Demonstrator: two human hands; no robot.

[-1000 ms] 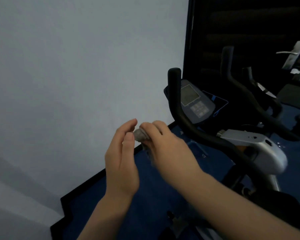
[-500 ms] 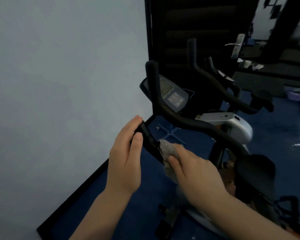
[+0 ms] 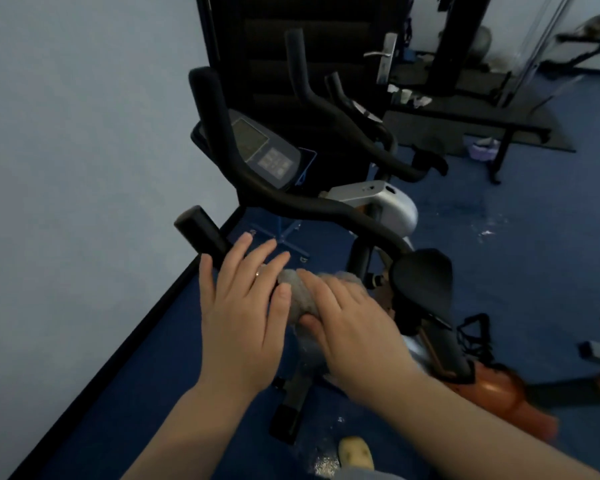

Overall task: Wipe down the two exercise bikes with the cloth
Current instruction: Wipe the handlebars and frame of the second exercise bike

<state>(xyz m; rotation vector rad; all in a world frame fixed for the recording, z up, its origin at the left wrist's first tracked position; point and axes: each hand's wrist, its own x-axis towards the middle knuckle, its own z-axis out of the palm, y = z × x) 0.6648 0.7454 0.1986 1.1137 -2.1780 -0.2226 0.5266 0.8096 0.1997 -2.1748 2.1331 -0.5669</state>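
Cloth has moved from fingertips onto near handlebar; my right hand now presses it flat there, left hand spread open beside. Wiping of first bike begun

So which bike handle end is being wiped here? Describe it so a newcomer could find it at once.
Start at the near exercise bike beside the pale wall, the one with the grey console. Its black handlebar sweeps toward the camera; the wiped grip is the low, stubby end by the left hand, next to the grey cloth. The other ends point upward.
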